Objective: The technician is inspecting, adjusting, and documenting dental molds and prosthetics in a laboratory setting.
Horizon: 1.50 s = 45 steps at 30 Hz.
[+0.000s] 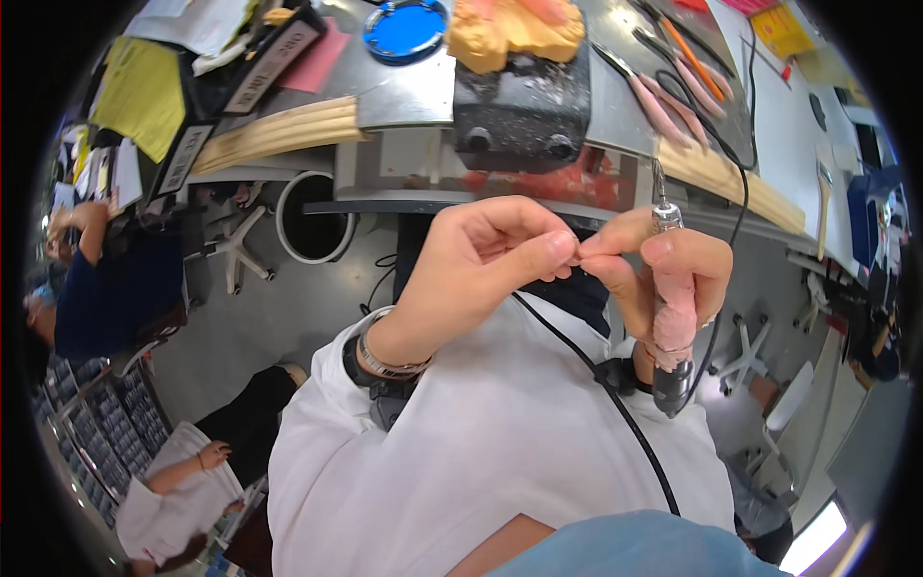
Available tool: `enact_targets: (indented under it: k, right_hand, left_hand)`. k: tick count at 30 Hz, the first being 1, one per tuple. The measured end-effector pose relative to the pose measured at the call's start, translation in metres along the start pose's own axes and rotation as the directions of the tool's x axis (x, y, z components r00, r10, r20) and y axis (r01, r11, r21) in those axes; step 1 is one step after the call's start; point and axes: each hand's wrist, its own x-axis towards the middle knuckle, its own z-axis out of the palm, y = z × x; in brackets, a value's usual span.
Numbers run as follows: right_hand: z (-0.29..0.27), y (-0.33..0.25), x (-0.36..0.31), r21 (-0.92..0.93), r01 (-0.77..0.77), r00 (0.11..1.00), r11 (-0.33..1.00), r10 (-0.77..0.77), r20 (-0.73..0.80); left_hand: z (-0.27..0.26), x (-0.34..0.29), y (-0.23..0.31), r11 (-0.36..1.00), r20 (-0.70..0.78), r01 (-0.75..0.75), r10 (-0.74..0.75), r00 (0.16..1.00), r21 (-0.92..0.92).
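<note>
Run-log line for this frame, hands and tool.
left hand: fingertips at right's, any piece between unclear | right hand: gripping rotary handpiece, bit toward bench | ahead: yellow cast, black block

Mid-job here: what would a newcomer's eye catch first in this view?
Probably the pink-wrapped rotary handpiece in the right hand, its slim tip pointing toward the bench, while that hand's finger and thumb meet the left hand's at centre. Next, the yellow model on a black block at top centre, and the bright blue round dish left of it.
</note>
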Motion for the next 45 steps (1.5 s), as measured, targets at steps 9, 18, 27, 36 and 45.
enact_targets:
  k: [9,18,27,36,45]
  right_hand:
    - [-0.008,0.011,-0.01,0.065,0.156,0.987,0.986,-0.158,0.021]
    - [0.001,-0.001,-0.008,0.275,-0.204,0.939,0.939,0.267,-0.215]
    - [0.018,0.002,0.003,0.398,-0.075,0.943,0.914,0.194,-0.268]
    - [0.011,0.004,-0.001,0.304,-0.079,0.97,0.949,0.143,-0.195]
    - [0.011,0.004,-0.002,0.286,-0.049,0.968,0.957,0.116,-0.222]
  left_hand:
    - [0.004,0.0,-0.011,0.99,-0.065,-0.116,0.111,0.992,-0.081]
    - [0.022,-0.002,-0.008,0.969,-0.227,-0.248,0.241,0.944,-0.004]
    - [0.019,0.003,-0.012,0.885,-0.148,-0.403,0.442,0.885,0.232]
    - [0.02,0.002,-0.009,0.867,-0.115,-0.411,0.456,0.883,0.281]
    - [0.02,0.002,-0.012,0.865,-0.115,-0.418,0.462,0.879,0.277]
